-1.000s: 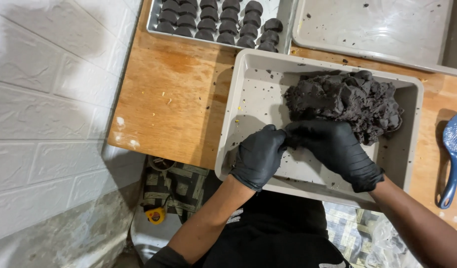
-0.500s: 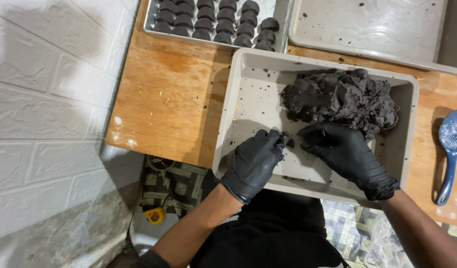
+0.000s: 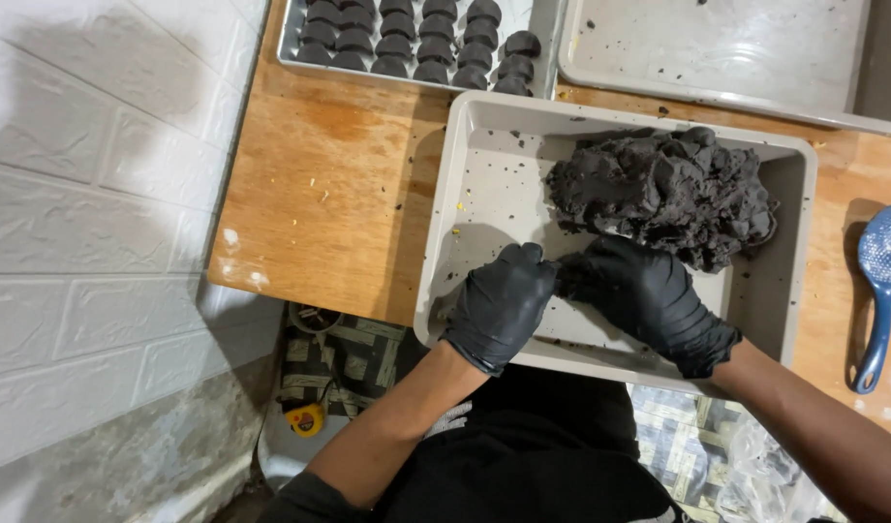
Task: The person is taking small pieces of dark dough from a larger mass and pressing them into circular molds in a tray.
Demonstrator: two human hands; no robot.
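Observation:
A grey plastic tub sits on a wooden table and holds a big lump of dark dough at its far right. Both my hands wear black gloves and meet inside the tub, just in front of the lump. My left hand is curled with its fingertips against my right hand. A small piece of the dark dough seems pinched between them, mostly hidden by the fingers. My right hand lies against the lump's near edge.
A metal tray at the back holds several rows of dark formed pieces. A second metal tray lies at the back right. A blue scoop rests at the right. A white brick wall stands left.
My right hand has drawn back from the lump toward me, then met my left hand at the tub's near side. The view has shifted slightly.

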